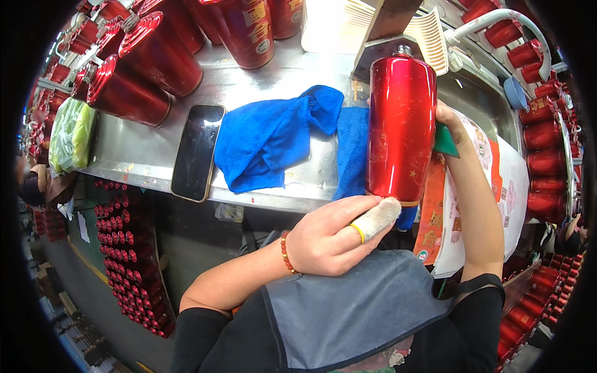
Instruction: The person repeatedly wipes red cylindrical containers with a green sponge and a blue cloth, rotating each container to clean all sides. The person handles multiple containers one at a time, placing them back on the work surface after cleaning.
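A glossy red bottle (403, 124) lies tilted toward 2 o'clock, its neck pointing to 12 and its base at 6, near the person's body. The right hand (454, 127) holds its 3 o'clock flank, fingers partly hidden behind it; a green piece (445, 140) sits beneath. The left hand (329, 239) is curled at the base, a white finger sleeve (380, 219) with a yellow band touching the lower edge; whether it pinches, I cannot tell. Small gold stars mark the bottle's lower body. At 11 o'clock, another red bottle (244, 37) bears large gold characters and a round emblem. Toward 3 o'clock, printed sheets (491, 205) show orange and white panels, their lettering seemingly too small to read.
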`<state>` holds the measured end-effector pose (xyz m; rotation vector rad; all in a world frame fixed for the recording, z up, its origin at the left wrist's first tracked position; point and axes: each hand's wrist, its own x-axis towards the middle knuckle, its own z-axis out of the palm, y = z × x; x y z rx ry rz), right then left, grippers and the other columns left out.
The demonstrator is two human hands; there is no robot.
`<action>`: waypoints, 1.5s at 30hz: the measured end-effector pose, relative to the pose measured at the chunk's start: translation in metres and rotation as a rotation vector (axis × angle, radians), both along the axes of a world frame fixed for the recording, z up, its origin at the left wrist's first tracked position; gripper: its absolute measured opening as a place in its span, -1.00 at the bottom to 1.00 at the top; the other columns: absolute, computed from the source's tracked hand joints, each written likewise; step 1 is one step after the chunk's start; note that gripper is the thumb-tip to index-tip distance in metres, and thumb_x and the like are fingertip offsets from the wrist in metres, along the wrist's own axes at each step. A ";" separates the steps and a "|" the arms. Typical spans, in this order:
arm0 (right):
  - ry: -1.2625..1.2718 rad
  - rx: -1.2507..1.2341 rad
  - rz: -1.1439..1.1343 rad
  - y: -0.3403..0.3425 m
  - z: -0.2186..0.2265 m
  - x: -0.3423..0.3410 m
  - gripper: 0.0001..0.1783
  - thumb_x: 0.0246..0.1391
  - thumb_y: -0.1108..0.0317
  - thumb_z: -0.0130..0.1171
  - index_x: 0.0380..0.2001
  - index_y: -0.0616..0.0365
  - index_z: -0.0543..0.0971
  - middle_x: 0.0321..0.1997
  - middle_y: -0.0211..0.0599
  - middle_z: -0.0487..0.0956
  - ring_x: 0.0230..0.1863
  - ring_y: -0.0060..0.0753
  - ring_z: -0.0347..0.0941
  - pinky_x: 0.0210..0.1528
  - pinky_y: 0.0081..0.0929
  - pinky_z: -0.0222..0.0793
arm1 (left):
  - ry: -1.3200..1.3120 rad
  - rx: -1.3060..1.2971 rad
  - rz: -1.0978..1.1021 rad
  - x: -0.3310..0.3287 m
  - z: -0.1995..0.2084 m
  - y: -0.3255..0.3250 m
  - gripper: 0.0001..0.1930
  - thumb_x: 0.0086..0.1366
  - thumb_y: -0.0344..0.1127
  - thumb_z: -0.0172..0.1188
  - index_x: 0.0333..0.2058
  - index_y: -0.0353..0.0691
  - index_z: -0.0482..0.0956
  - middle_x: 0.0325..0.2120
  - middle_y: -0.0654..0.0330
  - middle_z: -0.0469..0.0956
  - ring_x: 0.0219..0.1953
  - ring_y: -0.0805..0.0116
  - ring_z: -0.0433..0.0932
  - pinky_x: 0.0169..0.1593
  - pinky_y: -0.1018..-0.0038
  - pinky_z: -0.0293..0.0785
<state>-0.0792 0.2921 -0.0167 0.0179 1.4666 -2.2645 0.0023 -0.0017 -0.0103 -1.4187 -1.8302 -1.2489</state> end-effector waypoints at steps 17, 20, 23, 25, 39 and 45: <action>0.128 0.469 -0.055 -0.010 0.044 0.006 -0.30 0.10 -0.15 0.38 0.01 0.28 0.55 -0.28 -0.28 0.67 -0.59 -0.70 0.44 -0.58 -0.74 0.30 | 0.006 -0.183 0.106 0.001 0.017 -0.004 -0.68 -0.04 -0.59 0.46 -0.23 -0.30 0.76 -0.16 0.13 0.69 -0.08 0.12 0.68 -0.07 0.36 0.71; 0.279 0.796 -0.092 -0.022 0.061 0.006 -0.16 0.06 -0.27 0.38 0.07 0.31 0.54 -0.12 -0.11 0.71 -0.28 -0.51 0.69 -0.25 -0.59 0.62 | 0.038 -0.214 0.104 0.000 0.019 -0.003 -0.68 -0.05 -0.59 0.47 -0.23 -0.33 0.76 -0.16 0.13 0.70 -0.09 0.14 0.68 -0.10 0.39 0.71; 0.205 1.078 -0.013 -0.038 0.088 0.006 -0.06 0.02 -0.38 0.36 0.09 0.34 0.53 0.02 0.00 0.69 -0.05 -0.22 0.70 0.01 -0.41 0.62 | 0.059 -0.260 0.116 0.001 0.026 -0.002 -0.68 -0.03 -0.59 0.45 -0.22 -0.33 0.76 -0.16 0.12 0.70 -0.10 0.14 0.68 -0.11 0.38 0.69; 0.220 0.989 -0.022 -0.025 0.084 0.007 -0.01 -0.03 -0.44 0.37 0.10 0.30 0.53 -0.04 0.00 0.69 -0.10 -0.33 0.70 -0.06 -0.54 0.61 | 0.051 -0.261 0.120 0.001 0.025 -0.006 -0.69 -0.02 -0.59 0.44 -0.21 -0.33 0.76 -0.15 0.11 0.70 -0.09 0.13 0.68 -0.10 0.37 0.69; 0.180 1.088 -0.042 -0.038 0.080 0.005 0.13 -0.20 -0.49 0.44 0.15 0.29 0.49 -0.02 0.00 0.67 -0.01 -0.21 0.67 0.05 -0.38 0.59 | 0.046 -0.283 0.130 0.004 0.022 -0.006 -0.69 0.03 -0.59 0.40 -0.18 -0.32 0.75 -0.12 0.08 0.69 -0.07 0.12 0.68 -0.02 0.37 0.67; 0.191 0.424 -0.006 -0.008 0.036 0.005 -0.15 -0.06 -0.32 0.47 -0.11 0.36 0.61 -0.60 -0.47 0.55 -0.63 -0.68 0.50 -0.62 -0.74 0.34 | -0.019 -0.258 0.132 0.005 0.022 -0.008 -0.69 0.01 -0.60 0.39 -0.19 -0.32 0.75 -0.12 0.06 0.70 -0.07 0.11 0.69 -0.01 0.36 0.67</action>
